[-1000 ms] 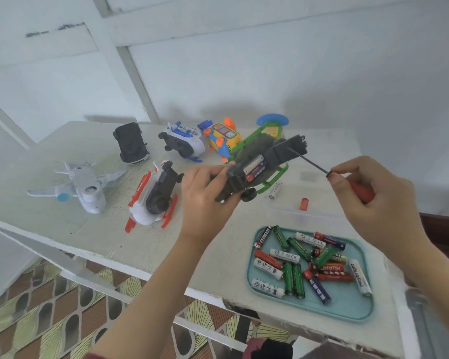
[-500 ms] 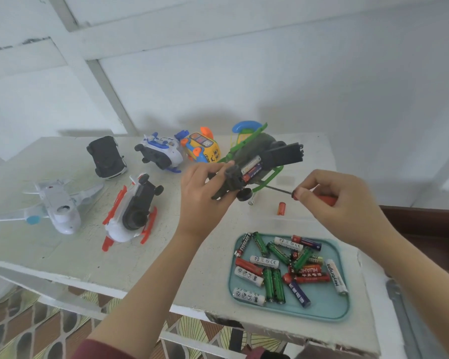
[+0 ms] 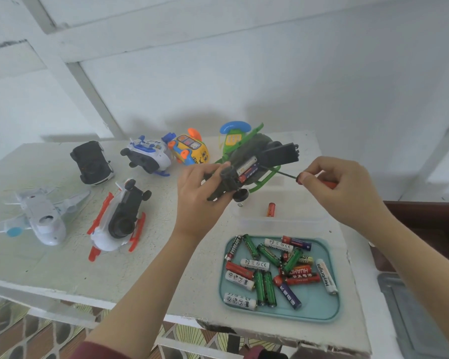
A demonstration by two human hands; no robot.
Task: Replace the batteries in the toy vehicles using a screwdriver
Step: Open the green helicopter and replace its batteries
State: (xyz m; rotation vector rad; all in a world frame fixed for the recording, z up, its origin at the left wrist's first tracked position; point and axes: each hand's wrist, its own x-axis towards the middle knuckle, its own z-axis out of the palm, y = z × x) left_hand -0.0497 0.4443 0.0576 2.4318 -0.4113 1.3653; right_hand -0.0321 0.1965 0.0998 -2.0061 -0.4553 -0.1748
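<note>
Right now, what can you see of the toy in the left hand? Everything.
Dark plastic toy helicopter with bright green skids and a black wheel, held above the table, belly toward the camera, gripped by the left hand. Its black battery cover stands swung open; batteries sit inside the bay. The screwdriver in the right hand points at the bay's edge; contact unclear.

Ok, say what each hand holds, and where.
Left hand grips the dark green-skidded toy vehicle by its wheeled end; right hand pinches the orange-handled screwdriver by its handle.
</note>
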